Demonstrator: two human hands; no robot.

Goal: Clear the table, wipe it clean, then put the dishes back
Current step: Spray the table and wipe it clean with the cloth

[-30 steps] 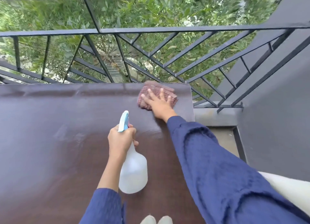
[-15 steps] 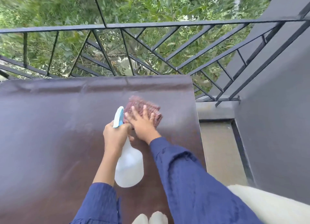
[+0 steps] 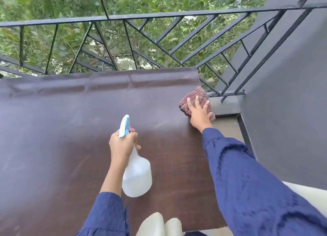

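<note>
A dark brown table (image 3: pixel 62 129) fills most of the view, with a faint damp sheen near its middle. My right hand (image 3: pixel 198 114) presses flat, fingers spread, on a reddish checked cloth (image 3: pixel 199 94) at the table's right edge; part of the cloth hangs past that edge. My left hand (image 3: pixel 123 144) grips the neck of a white spray bottle (image 3: pixel 137 176) with a light blue trigger head, held over the table's middle. No dishes are in view.
A black metal railing (image 3: pixel 159 18) runs along the far side of the table, with green trees behind it. A grey wall (image 3: pixel 286 112) stands at the right, with a narrow strip of floor (image 3: pixel 228 128) between it and the table.
My right hand has slid the cloth from beside the spray bottle out to the table's right edge. The left hand keeps the bottle in about the same place.
</note>
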